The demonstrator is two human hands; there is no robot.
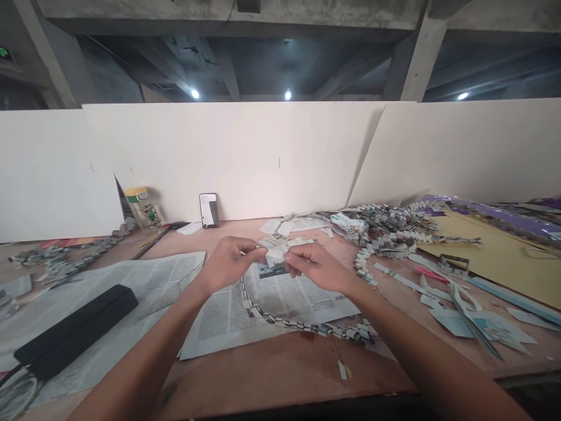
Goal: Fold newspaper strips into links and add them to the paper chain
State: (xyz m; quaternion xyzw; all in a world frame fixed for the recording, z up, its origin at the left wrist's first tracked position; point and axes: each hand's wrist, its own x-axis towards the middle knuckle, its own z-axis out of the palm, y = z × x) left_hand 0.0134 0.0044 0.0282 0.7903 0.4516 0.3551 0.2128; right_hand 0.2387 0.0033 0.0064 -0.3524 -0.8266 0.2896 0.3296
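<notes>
My left hand (230, 262) and my right hand (316, 266) meet above the middle of the table, both pinched on a small folded strip of newspaper (275, 250) held between them. A chain of folded paper links (302, 325) hangs from the left hand's side down onto a newspaper sheet (280, 304) and curves right across it. Both sets of fingers are closed on the strip.
A large pile of paper chain (385, 231) lies at the back right beside yellow card (495, 251). Scissors (471, 318) and paper scraps sit right. A black case (74, 330) rests on newspaper at left. A phone (209, 210) and a carton (142, 206) lean on the white board.
</notes>
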